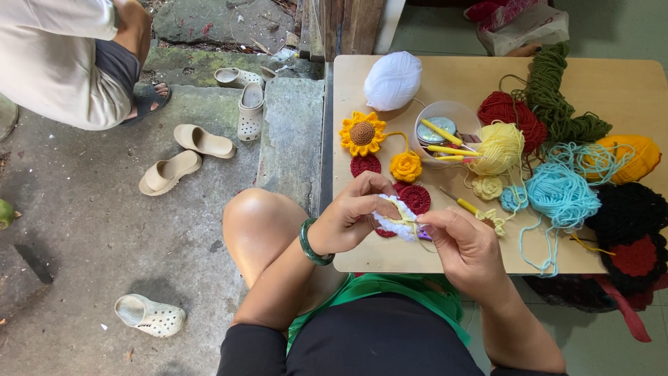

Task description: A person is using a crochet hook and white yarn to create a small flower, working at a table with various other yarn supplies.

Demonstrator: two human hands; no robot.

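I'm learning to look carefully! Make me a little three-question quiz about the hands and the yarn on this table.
1. True or false: the left hand wears a green bangle at the wrist.
2. What does the right hand pinch beside the white crochet piece? A) scissors B) a strand of pale yellow yarn C) a spoon
3. Fill in: the crochet sunflower on the wooden table has yellow petals and a ____ centre.

Key: 1 true. 2 B. 3 brown.
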